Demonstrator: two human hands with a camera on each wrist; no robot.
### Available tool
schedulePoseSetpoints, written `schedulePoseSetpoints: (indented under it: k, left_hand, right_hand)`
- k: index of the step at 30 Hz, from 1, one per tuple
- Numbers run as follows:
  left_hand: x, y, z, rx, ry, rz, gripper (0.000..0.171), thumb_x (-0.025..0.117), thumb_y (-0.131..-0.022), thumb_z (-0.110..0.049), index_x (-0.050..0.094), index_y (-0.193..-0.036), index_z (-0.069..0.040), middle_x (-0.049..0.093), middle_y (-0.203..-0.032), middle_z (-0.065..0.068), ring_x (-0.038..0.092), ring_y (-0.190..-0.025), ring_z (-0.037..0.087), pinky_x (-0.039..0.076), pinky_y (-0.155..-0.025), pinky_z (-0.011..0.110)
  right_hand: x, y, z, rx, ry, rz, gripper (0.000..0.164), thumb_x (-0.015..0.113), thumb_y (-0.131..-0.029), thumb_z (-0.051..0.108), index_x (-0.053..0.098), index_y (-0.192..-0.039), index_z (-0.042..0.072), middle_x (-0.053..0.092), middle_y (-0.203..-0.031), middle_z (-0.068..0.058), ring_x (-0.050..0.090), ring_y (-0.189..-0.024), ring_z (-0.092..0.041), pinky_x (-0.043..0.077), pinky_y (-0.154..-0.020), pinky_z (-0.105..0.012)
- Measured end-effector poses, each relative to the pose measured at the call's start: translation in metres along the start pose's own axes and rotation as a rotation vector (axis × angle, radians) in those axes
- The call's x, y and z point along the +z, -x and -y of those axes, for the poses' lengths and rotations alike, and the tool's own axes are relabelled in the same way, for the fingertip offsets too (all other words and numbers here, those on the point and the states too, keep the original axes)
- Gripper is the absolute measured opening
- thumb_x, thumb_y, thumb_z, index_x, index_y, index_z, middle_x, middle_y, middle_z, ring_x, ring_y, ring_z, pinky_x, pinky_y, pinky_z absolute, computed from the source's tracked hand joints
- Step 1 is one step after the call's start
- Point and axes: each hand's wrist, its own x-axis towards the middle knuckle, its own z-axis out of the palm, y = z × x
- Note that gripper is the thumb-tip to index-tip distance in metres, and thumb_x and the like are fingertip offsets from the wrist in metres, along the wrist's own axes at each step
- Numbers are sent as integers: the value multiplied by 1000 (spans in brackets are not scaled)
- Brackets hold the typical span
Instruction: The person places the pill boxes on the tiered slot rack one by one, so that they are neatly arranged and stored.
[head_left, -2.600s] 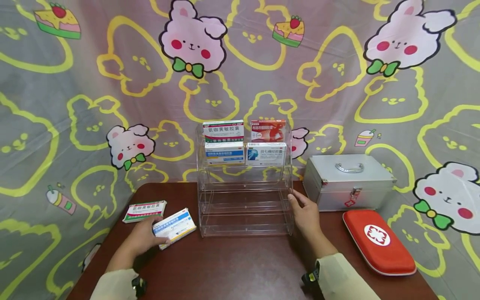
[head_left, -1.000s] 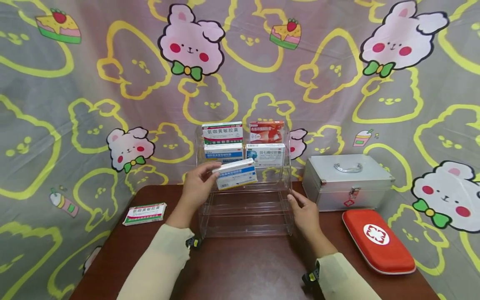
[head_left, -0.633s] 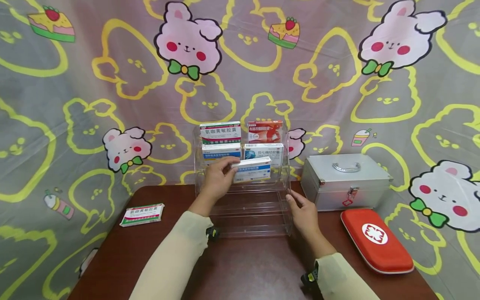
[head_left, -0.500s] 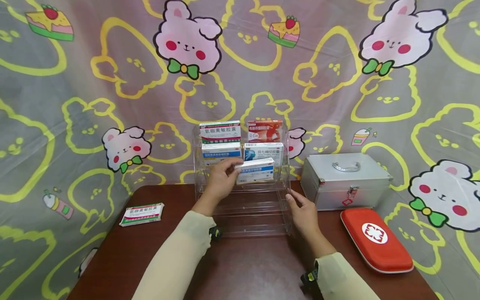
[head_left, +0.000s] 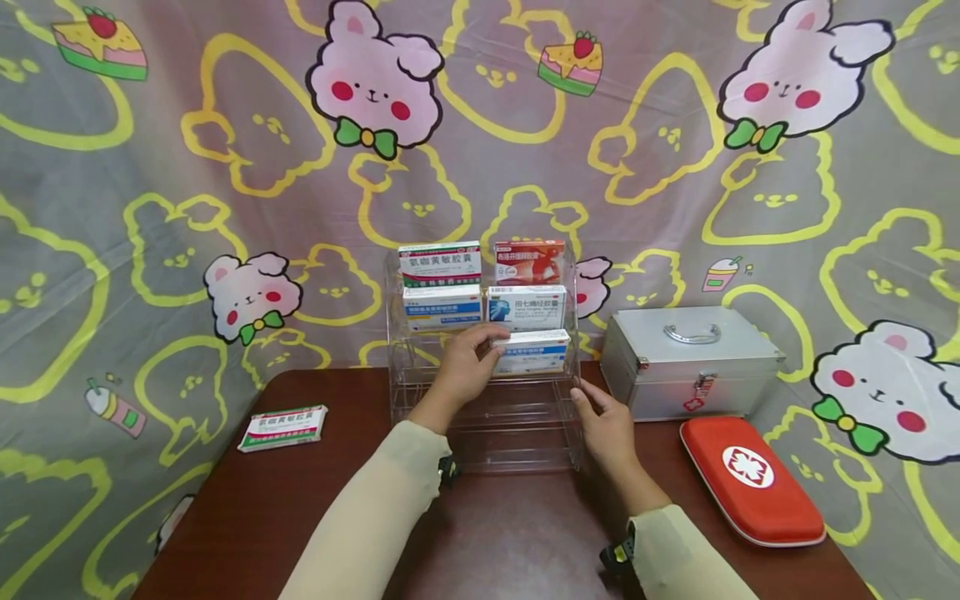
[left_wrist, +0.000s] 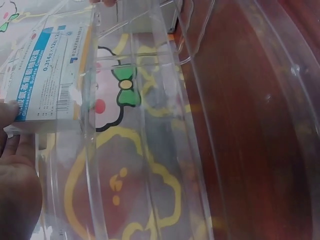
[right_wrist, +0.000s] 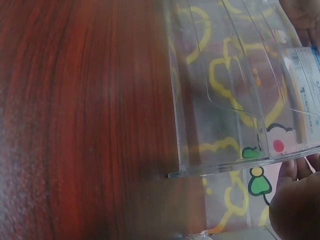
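My left hand (head_left: pixel 468 367) pinches the left end of a blue-and-white medicine box (head_left: pixel 534 352), which stands at the right side of the third tier of a clear acrylic display rack (head_left: pixel 491 461). In the left wrist view the same medicine box (left_wrist: pixel 47 75) tilts behind the clear front lip, with the fingers at its end. My right hand (head_left: pixel 609 425) grips the rack's right side edge with thumb and fingers. On the tiers above are a green-and-white box (head_left: pixel 440 265), a red box (head_left: pixel 529 263), another blue-and-white box (head_left: pixel 442 308) and a white box with a blue picture (head_left: pixel 527 308).
A second green-and-white box (head_left: pixel 282 428) lies flat on the brown table (head_left: pixel 495 542) at the left. To the right of the rack stand a silver metal case (head_left: pixel 693 362) and a red zip case (head_left: pixel 752 482). A patterned curtain (head_left: pixel 487 167) hangs behind.
My left hand has lifted the blue-and-white box from the table's left, carried it rightward to the rack and lowered it into the third tier. The right hand stays on the rack's edge.
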Motion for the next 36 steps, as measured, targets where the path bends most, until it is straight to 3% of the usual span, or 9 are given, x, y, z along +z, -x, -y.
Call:
schedulePoseSetpoints:
  k: [8,12,15,19,23,26,28,32,36]
  left_hand:
    - [2,1,4,-28,10,-8,23,76,-102,-6,80,-124,-12,74,-140,8,70,-128,27,61,-106,42]
    - [0,1,3,-45,-28,1,25,76,-103,-9,80,-127,-15,73,-145,5,67,-137,27,56,-114,44]
    - [-2,2,3,-30,-54,1,28,79,-101,-11,79,-129,-15,72,-146,5,64,-141,27,52,-119,44]
    - [-12,10,3,15,-42,-49,31,84,-97,-12,80,-128,-11,74,-140,8,68,-134,29,56,-115,45]
    - [-38,30,9,15,-38,-152,25,87,-94,-13,82,-118,-7,80,-125,10,75,-118,32,62,-101,47]
    - [-67,51,23,-26,-28,-244,20,90,-92,-13,82,-109,-5,82,-110,12,78,-102,24,64,-88,37]
    - [-87,64,36,-47,25,-310,19,91,-90,-9,82,-105,-1,82,-103,16,77,-92,16,63,-81,27]
    - [-126,92,63,-111,147,-428,17,88,-92,-4,80,-105,4,81,-98,14,73,-86,0,58,-78,12]
    - [-158,118,92,-259,109,-467,27,86,-97,-14,79,-116,3,82,-109,10,73,-97,0,56,-86,10]
  right_hand:
    - [2,0,1,14,-13,19,37,72,-108,25,74,-140,6,76,-134,-17,72,-123,-31,48,-90,-10]
    - [3,0,1,12,-13,18,37,71,-109,27,74,-140,7,76,-135,-16,72,-122,-31,47,-89,-10]
    - [4,1,0,10,-20,16,37,71,-109,28,75,-140,7,75,-136,-16,72,-122,-31,46,-87,-8]
    - [6,1,0,6,-21,8,37,72,-108,25,75,-139,6,75,-136,-15,72,-124,-31,46,-88,-7]
    - [7,0,0,5,-11,7,37,73,-108,25,75,-139,6,75,-137,-14,72,-125,-32,50,-93,-14]
    - [6,1,0,13,-7,15,37,72,-108,26,75,-139,6,75,-137,-15,71,-127,-32,54,-98,-24]
    - [4,1,1,21,-10,21,38,72,-108,26,74,-140,6,74,-138,-15,70,-129,-32,55,-102,-31]
    - [2,0,1,26,-12,23,39,71,-109,27,73,-141,5,73,-140,-14,68,-132,-32,54,-108,-38]
    - [0,0,0,21,-15,16,39,72,-108,26,73,-141,6,73,-140,-15,68,-134,-35,53,-113,-48]
